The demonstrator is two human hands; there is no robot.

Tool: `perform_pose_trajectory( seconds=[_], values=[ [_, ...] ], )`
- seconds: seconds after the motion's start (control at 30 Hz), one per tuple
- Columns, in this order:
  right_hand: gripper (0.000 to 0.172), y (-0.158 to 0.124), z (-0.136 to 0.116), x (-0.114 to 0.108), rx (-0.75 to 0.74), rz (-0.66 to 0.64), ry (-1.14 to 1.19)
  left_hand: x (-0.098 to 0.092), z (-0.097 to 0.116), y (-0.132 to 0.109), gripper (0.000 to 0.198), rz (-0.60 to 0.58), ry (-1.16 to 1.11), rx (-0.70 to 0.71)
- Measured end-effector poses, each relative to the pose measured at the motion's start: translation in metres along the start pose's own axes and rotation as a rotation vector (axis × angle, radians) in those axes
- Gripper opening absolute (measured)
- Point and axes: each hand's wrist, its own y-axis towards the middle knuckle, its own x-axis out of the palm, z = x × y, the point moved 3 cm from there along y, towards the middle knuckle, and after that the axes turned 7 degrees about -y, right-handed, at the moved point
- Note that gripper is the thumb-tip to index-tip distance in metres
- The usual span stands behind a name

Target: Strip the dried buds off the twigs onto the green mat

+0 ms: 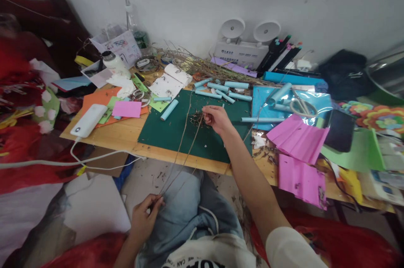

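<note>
Low over my lap, my left hand [148,212] pinches the lower ends of thin dry twigs [185,127]. These stretch up and away across the table's front edge. My right hand [215,117] is closed in a pinch above the dark green mat [158,129], where one twig's upper part meets its fingertips. Just beside those fingers lies a small heap of brown plant bits [197,120] on the mat. Rolled light-blue paper tubes [208,94] are scattered along the mat's back edge.
A bundle of dry branches [205,66] lies along the wall before a white router [241,51]. Scissors [303,107] rest on a blue packet at right, near pink paper [298,137]. At left are a white power bank [89,120] with a cable and a bottle [115,65].
</note>
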Motion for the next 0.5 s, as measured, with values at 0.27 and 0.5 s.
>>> perform_pose_trajectory(
  seconds=[0.27, 0.5],
  values=[
    [0.03, -0.0017, 0.008, 0.0089, 0.055, -0.149, -0.145, -0.0057, -0.0006, 0.0044, 0.03, 0.008, -0.04, 0.0],
    [0.043, 0.0016, 0.0032, 0.0005, -0.2, 0.086, -0.479, -0.0037, -0.0009, 0.0007, 0.03, 0.012, -0.059, 0.011]
  ],
)
